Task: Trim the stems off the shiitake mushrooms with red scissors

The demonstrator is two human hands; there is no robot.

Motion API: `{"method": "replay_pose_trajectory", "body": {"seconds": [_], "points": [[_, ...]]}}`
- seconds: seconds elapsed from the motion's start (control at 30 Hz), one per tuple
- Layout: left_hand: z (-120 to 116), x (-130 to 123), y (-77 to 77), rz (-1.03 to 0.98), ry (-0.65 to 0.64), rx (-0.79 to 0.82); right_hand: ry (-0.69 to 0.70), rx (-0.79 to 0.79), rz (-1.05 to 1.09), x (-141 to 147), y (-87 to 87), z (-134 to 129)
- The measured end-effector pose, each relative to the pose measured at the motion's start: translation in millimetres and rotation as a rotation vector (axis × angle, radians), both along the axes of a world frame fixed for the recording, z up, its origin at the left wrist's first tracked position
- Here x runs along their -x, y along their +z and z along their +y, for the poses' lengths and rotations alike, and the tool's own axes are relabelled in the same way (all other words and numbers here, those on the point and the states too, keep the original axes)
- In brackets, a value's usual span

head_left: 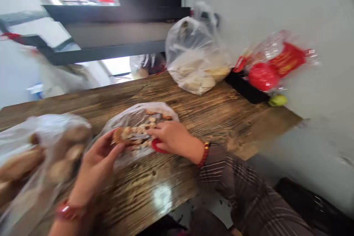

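My left hand [96,158] pinches a small round tan piece [118,135] between thumb and fingers, over the near left part of a clear plastic bag [124,118]. Small pale chunks [152,120] lie on that bag, with a few browner pieces at its far edge. To the right, my right hand [173,138] is closed around a red-handled tool [159,145]; its working end is blurred and cannot be made out. Its fingertips are close to the chunks. The two hands are a short gap apart.
Left on the wooden table [210,118] sit plastic bags [61,132] of large brown lumps. A tied white bag [197,59] of pale pieces stands at the back. Near the wall are a red package [287,59], a black strip [246,86] and a yellow-green item [277,100].
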State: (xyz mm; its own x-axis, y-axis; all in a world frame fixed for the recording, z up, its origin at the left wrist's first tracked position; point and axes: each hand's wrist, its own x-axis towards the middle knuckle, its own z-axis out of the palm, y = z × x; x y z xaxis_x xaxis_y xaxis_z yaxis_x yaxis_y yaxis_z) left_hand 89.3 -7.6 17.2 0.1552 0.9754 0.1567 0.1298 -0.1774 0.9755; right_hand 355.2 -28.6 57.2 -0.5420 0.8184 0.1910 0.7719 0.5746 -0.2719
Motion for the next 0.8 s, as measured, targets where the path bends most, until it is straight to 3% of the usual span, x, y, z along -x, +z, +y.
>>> {"method": "replay_pose_trajectory", "body": {"seconds": [0.13, 0.33, 0.8], "points": [[-12.3, -16.4, 16.4, -0.037, 0.062, 0.096, -0.060, 0.071, -0.004, 4.4, 4.5, -7.0], [-17.0, -19.7, 10.0, -0.186, 0.038, 0.108, -0.115, 0.057, -0.023, 7.8, 2.0, -12.2], [-19.5, -22.5, 9.5, -0.175, 0.023, 0.056, -0.157, 0.084, -0.104, 9.7, 3.8, -13.8]]}}
